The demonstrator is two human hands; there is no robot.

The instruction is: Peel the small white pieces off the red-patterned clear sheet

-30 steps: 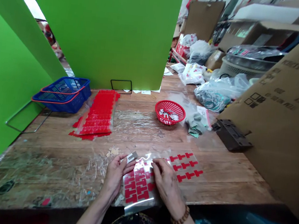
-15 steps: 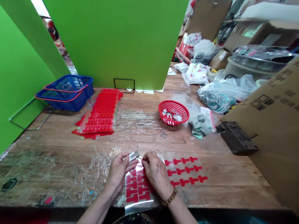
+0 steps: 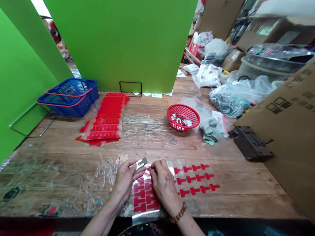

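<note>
Head view: our left grip [image 3: 126, 178] pinches a small metal piece [image 3: 141, 163]; our right grip [image 3: 164, 183] presses closed fingertips onto the sticker sheet [image 3: 144, 198] just beneath it.

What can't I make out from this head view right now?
- Right hand: its fingertips curl under, so any grip on the sticker sheet is hidden.
- Small metal piece in left hand: too small to identify.
- Red basket: contents too small.
- Sheet's near edge: cut off by the table edge.
</note>
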